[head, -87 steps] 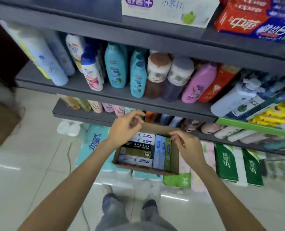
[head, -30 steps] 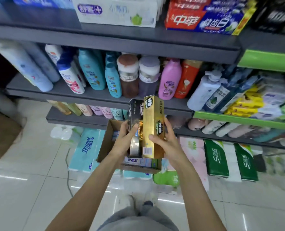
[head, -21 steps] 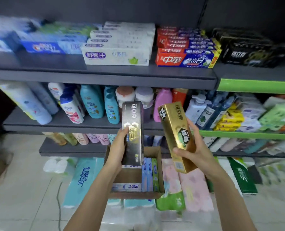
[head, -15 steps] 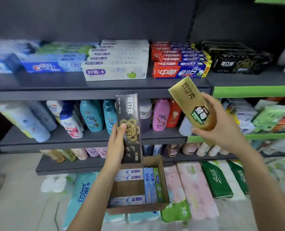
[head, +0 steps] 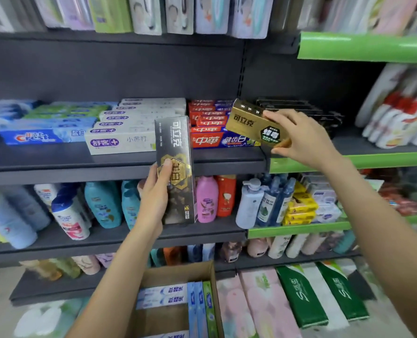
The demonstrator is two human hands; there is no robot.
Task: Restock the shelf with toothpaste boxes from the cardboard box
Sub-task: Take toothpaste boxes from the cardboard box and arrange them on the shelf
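Note:
My left hand grips a black toothpaste box upright in front of the shelves, thumb on its gold label. My right hand holds a gold toothpaste box level at the toothpaste shelf, in front of the red boxes and next to the stack of black boxes. The cardboard box sits low at the bottom centre, with several blue, white and green toothpaste boxes inside.
White boxes and blue Crest boxes fill the shelf's left. Shampoo and lotion bottles stand one shelf below. Tissue packs lie at floor level on the right. Hanging packs line the top.
Both hands have risen with their boxes. My right hand has carried the gold box up and turned it level at the toothpaste shelf. The view has tilted upward.

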